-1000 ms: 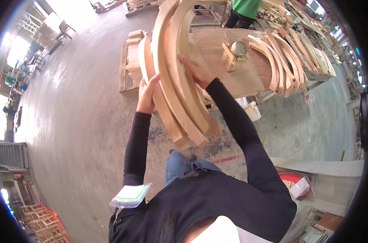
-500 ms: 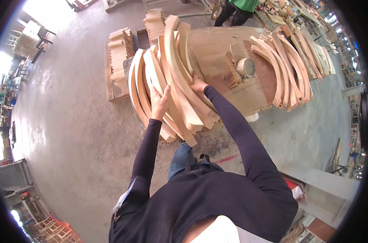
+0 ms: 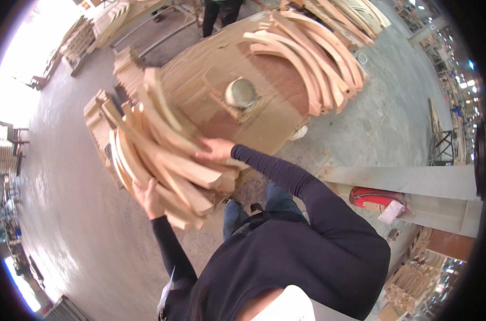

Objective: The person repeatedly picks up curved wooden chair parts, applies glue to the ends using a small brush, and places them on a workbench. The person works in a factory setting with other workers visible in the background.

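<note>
A pile of curved pale wooden pieces (image 3: 171,160) lies fanned out at the near left end of a cardboard-covered table (image 3: 195,64). My left hand (image 3: 149,199) rests against the pile's left side near its lower ends, thumb and fingers apart. From the right, my right hand (image 3: 217,150) presses on the outer pieces, its fingers stretched over the wood and the tips partly hard to make out. Some pieces are blurred, and their lower ends point toward my legs.
A round can (image 3: 240,93) stands mid-table on a stained board. A second stack of curved wooden pieces (image 3: 318,59) lies at the far right. Notched wooden parts (image 3: 98,120) are stacked at the left. A grey beam (image 3: 414,182) with a red object (image 3: 376,198) is on my right. Another person's legs (image 3: 220,16) show beyond the table.
The view has turned, so table and pile appear lower and further left. My left hand has shifted down the pile's left side; my right hand has slid toward the pieces' near ends.
</note>
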`<state>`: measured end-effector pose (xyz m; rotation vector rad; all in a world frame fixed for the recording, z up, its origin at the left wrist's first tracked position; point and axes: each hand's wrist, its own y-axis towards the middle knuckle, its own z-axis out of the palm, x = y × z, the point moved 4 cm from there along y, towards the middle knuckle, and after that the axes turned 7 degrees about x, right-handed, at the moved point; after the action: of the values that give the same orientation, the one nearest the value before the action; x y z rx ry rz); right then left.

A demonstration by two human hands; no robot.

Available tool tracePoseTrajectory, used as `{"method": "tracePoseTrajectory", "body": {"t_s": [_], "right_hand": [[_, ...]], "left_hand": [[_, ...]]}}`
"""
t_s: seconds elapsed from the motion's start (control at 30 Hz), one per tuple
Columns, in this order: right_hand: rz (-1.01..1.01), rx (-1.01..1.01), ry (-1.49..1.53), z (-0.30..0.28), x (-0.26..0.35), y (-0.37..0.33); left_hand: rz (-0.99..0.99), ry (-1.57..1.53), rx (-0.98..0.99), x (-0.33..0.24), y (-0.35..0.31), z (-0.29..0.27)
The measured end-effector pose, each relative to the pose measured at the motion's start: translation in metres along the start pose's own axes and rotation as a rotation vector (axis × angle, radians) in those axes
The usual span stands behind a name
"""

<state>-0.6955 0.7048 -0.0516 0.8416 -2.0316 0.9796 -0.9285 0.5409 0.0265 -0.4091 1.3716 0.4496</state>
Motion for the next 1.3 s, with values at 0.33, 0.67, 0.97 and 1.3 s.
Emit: {"method": "tracePoseTrajectory", "body": {"t_s": [0.33,0.67,0.97,1.3], "right_hand": [[-0.224,0.145,0.051,-0.091,-0.079,-0.124],[-0.068,-0.011,0.399,-0.184,-0.189,-0.165],[0.146,0.106,0.745,-0.185,-0.183,-0.174],[0.175,0.033,0.809,-0.168,-0.179,-0.142]], "left_hand": [[0.011,0.074,-0.410,-0.143,-0.078,0.050],[0.141,0.595,-0.424,-0.235,-0.094,0.169],[0.338,1.167,-0.399,-0.239,-0.083,0.200],[0.212,0.743,-0.233,-0.194,-0.093,0.133]]}}
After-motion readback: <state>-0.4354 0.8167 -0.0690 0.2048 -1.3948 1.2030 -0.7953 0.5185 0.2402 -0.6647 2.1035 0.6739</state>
